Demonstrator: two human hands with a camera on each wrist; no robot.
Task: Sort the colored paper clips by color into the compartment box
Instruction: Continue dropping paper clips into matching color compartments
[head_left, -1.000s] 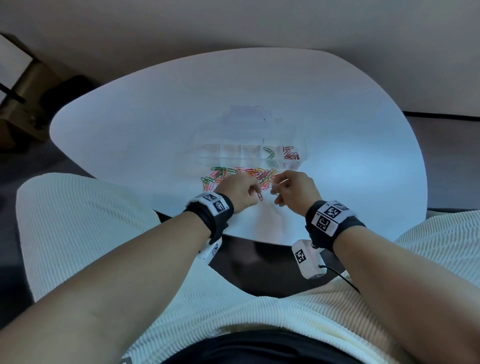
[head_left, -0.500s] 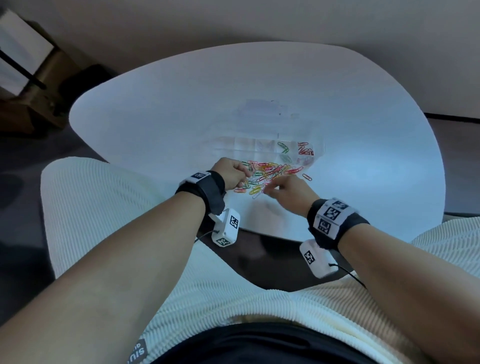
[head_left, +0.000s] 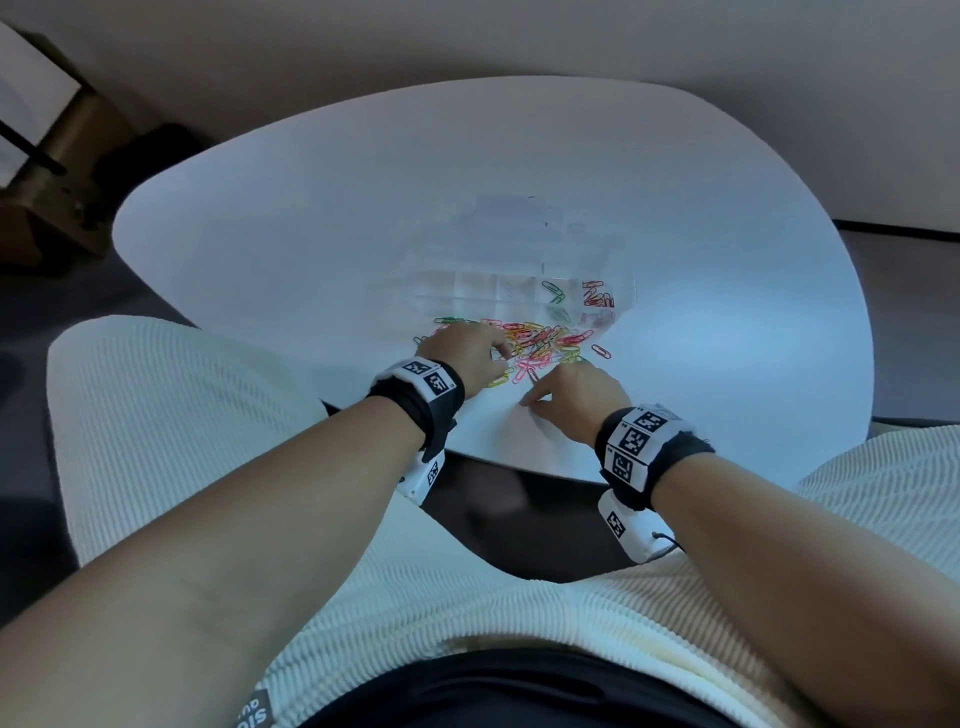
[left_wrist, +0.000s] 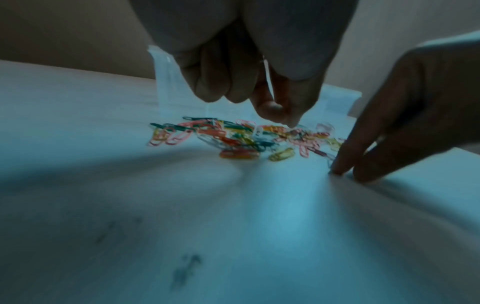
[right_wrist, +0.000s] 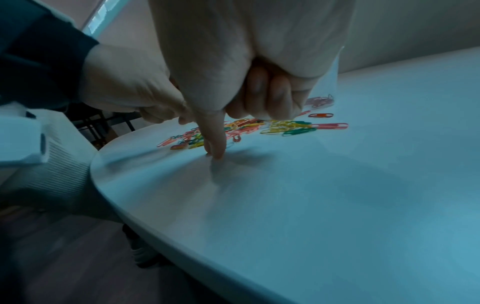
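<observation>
White rounded table (head_left: 311, 218) — plain beige wall (head_left: 467, 41), dark floor (head_left: 31, 332).

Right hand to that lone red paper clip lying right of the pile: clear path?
Probably yes. The lone red paper clip lies flat on the white table, apart from the pile of colored paper clips; nothing stands between it and the right hand.

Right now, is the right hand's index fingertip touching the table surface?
Touching. In the right wrist view, the right hand points its index fingertip straight down onto the white table, and no gap shows between them; the left wrist view agrees.
</observation>
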